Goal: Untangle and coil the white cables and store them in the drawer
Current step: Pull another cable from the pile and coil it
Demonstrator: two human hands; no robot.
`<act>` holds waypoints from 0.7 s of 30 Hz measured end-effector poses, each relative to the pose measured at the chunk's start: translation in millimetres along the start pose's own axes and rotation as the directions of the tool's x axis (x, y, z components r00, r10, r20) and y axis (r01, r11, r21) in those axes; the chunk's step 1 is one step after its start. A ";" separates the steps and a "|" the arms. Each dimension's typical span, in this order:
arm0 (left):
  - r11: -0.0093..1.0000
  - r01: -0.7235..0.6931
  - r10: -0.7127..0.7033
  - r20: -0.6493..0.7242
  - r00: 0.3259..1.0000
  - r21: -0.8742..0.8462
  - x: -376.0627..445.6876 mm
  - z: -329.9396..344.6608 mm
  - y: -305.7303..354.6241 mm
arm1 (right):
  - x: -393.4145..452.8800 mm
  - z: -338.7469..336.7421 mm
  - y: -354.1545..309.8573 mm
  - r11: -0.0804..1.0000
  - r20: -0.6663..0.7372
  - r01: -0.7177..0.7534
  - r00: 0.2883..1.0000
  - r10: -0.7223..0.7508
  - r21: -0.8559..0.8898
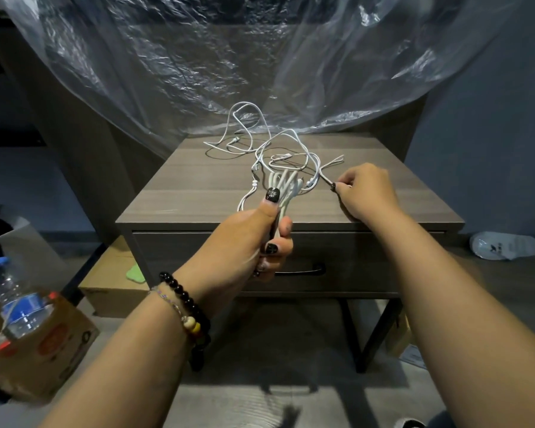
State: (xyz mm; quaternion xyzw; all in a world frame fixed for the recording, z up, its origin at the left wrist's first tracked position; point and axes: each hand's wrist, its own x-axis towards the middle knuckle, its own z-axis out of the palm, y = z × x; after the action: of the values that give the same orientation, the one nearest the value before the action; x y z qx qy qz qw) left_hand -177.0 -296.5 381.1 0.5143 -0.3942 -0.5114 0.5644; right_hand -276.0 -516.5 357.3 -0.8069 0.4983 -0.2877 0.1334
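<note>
Left hand (254, 239) grips a folded bundle of white cables (283, 188) above the front edge of the nightstand (179, 196), thumb pressed on top. Right hand (365, 193) pinches one cable end near the bundle, wrist resting on the tabletop. More loose cable (244, 128) tangled further back. Drawer (368, 261) closed below. Water bottle (16, 301) in a cardboard box (53, 350) at left. Plastic sheet (229, 57) behind.

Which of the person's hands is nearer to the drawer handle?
Left. The left hand, gripping a bundle of white cables, hangs right beside the drawer handle; the right hand is up on the nightstand top, pinching a cable end.
</note>
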 end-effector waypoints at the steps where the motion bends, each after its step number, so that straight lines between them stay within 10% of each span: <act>1: 1.000 -0.001 0.001 0.003 1.000 0.004 -0.6 -0.7 0.0 | -2.5 -0.8 0.6 1.000 -0.017 -0.002 1.000 0.002 -0.010; 7: 1.000 0.018 -0.018 -0.025 1.000 -0.001 -8.6 -2.6 0.4 | -32.2 -12.8 -3.6 0.954 -0.134 0.005 0.990 0.036 0.299; 11: 0.997 0.051 -0.048 -0.065 0.997 0.054 -14.0 0.6 -4.2 | -66.4 -35.2 -30.8 0.669 -0.004 -0.056 0.996 0.087 0.741; 21: 0.959 0.139 -0.135 -0.034 0.990 0.247 -36.8 24.7 -23.5 | -148.2 -64.7 -51.5 0.477 0.121 -0.033 0.981 -0.155 0.878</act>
State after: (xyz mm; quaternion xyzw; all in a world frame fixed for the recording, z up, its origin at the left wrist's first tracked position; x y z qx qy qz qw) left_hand -211.1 -263.4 364.9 0.6112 -0.4141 -0.4915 0.4620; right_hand -327.2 -357.2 385.7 -0.6657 0.2380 -0.4306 0.5611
